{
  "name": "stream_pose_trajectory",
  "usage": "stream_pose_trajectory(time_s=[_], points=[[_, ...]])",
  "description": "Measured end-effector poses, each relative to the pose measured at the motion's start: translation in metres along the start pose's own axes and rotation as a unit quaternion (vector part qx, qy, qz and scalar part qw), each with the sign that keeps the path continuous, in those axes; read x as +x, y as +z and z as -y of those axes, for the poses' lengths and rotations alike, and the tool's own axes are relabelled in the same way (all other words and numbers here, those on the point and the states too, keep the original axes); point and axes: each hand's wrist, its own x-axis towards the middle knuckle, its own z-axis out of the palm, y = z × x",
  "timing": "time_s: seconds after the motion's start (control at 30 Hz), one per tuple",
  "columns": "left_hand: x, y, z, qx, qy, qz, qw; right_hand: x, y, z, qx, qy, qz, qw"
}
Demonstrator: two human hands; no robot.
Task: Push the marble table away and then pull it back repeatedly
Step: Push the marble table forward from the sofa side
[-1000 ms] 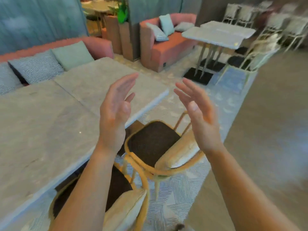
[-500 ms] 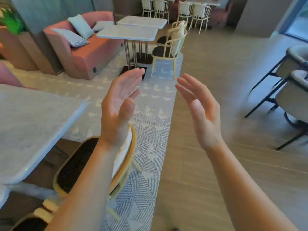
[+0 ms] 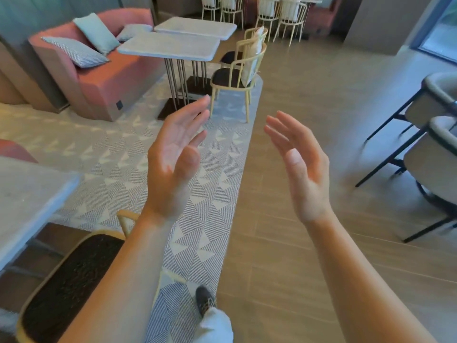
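The place looks like a café or restaurant dining room. Two pale rectangular marble-topped tables (image 3: 170, 47) on thin metal legs stand end to end beside a salmon-pink upholstered sofa (image 3: 103, 78) with pale blue and striped cushions (image 3: 96, 32). Matching cream-framed chairs with dark seats (image 3: 235, 73) repeat around further tables behind. A grey triangle-patterned rug (image 3: 118, 154) lies on wood-look plank flooring (image 3: 309, 243).

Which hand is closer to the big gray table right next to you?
Left. The left hand hovers to the right of the marble table, not touching it; the right hand is farther right, above the wooden floor.
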Motion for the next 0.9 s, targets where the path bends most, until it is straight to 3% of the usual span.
stream_pose_trajectory(time_s=[0.57, 0.9], points=[[0.282, -0.01, 0.196, -0.015, -0.013, 0.05, 0.999, 0.272, -0.05, -0.173, -0.052, 0.002, -0.046, 0.998], [0.44, -0.007, 0.316, 0.027, -0.011, 0.006, 1.0, 0.452, -0.084, -0.304, -0.014, -0.015, -0.013, 1.0]])
